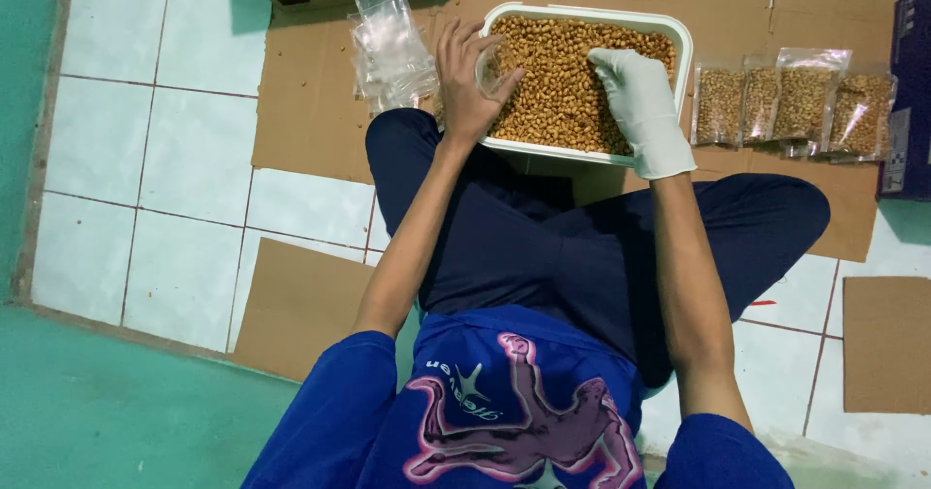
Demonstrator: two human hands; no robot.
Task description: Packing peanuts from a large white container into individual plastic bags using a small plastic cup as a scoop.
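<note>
Your left hand pinches an open bag over the tub; your gloved right hand, fingers together, scoops nuts — a slack bag mouth risks spillage.

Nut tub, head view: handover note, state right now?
Left hand: bare, holds a small clear bag at the tub's near-left rim.
Right hand: white glove, down in the nuts in the white tub.
Done: four filled bags lie right of the tub.
Left: a pile of empty bags left of the tub; tub nearly full.
</note>
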